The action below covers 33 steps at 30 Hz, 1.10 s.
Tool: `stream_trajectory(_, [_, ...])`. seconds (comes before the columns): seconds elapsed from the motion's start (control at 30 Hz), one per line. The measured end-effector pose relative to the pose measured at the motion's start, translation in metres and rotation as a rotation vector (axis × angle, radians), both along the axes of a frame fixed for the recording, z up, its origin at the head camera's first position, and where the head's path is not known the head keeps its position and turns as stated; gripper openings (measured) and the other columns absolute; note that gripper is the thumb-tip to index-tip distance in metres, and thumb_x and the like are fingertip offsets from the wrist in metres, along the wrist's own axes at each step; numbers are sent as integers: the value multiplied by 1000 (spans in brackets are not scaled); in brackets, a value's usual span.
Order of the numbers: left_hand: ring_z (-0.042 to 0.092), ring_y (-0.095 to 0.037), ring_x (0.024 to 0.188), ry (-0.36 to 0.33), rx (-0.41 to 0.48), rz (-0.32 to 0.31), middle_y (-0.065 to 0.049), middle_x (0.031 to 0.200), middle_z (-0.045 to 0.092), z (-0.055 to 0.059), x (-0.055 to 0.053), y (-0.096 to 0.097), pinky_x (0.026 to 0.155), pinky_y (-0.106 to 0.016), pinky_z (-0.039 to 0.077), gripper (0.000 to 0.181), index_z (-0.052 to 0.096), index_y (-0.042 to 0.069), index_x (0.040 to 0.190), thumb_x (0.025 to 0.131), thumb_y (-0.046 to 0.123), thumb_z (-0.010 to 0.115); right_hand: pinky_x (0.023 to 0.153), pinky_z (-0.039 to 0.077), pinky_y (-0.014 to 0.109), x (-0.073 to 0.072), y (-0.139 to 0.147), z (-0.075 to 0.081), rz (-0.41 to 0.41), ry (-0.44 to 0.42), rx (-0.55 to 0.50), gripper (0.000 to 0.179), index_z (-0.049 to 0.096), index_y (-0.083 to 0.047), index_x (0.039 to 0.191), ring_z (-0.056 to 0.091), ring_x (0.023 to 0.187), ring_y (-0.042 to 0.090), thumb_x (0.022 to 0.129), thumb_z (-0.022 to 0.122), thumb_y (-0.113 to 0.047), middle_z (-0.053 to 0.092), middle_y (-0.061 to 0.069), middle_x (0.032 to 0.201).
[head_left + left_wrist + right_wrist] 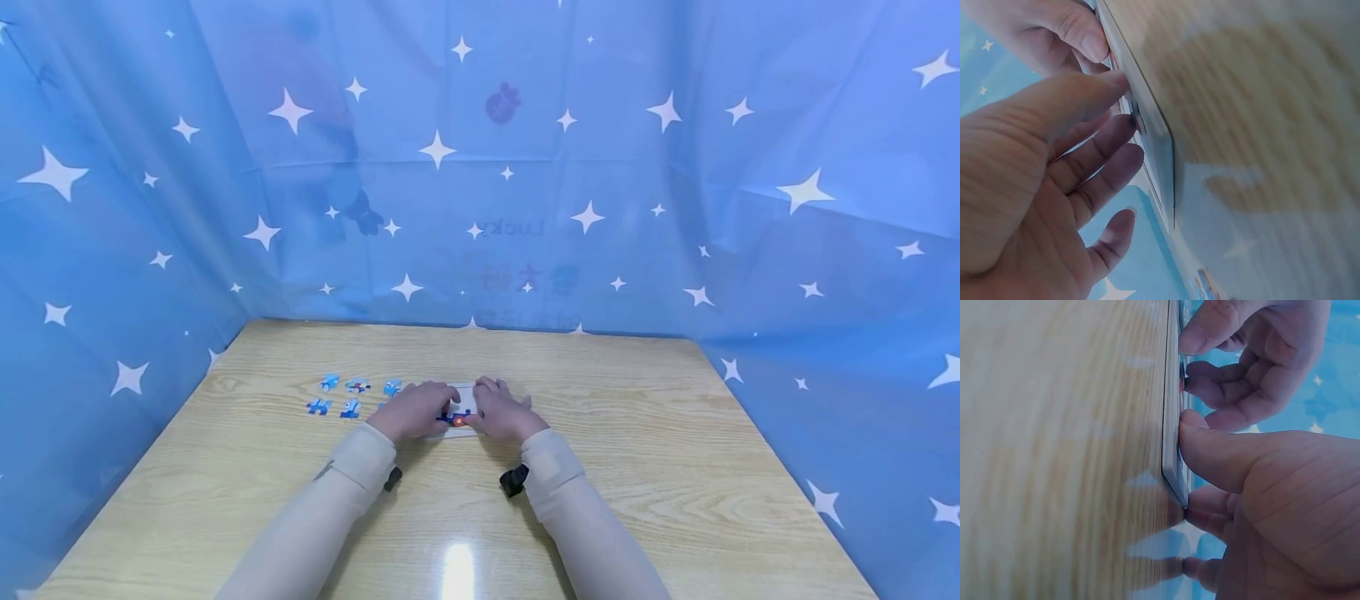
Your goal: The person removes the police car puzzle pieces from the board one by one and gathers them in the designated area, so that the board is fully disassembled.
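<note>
A shallow white puzzle board lies under both hands, with some dark blue pieces and an orange round shape along its near side. At its left part, my left hand holds a small dark puzzle piece at the fingertips, low over the board; the fingers cover most of it. My right hand spans the board's right end. Its thumb presses on the board while the other fingers extend past the far corner.
Left of the board, several loose blue puzzle pieces lie in two rows on the wooden table. One is partly hidden by the left hand. A blue star-patterned curtain stands behind the table and along both sides.
</note>
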<state>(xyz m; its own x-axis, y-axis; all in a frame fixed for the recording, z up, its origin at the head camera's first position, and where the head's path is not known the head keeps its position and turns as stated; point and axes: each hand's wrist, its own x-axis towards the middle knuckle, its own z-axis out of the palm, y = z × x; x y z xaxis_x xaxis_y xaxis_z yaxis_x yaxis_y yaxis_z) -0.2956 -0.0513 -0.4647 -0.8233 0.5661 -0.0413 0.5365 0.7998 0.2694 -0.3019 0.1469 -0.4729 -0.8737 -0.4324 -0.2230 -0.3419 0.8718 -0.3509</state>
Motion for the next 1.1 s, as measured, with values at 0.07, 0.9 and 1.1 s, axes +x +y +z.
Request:
stream_trajectory(0.07, [58,-14,88,-2,8,2,2,97,66,0,0,1,92,-47,49,45,63,7,132,91,21,78,103,14,83,0,-1,0,0,-2,4,49,49,-8,143,15,152,39,105,53,-39,23,7,165])
stream_trajectory(0.9, [54,-11,72,-68,115,-30,0,87,61,-6,-9,-1,71,-29,50,47,58,0,128,84,8,74,104,14,83,-1,1,-3,-16,5,-5,57,43,-8,152,14,153,36,105,54,-40,24,6,166])
stream_trajectory(1.1, [55,-9,74,-56,152,-53,1,88,61,-7,-9,-2,73,-28,51,47,59,-1,127,83,6,75,105,16,82,-1,1,-3,-19,15,-2,58,44,-9,152,15,153,36,104,55,-41,25,6,166])
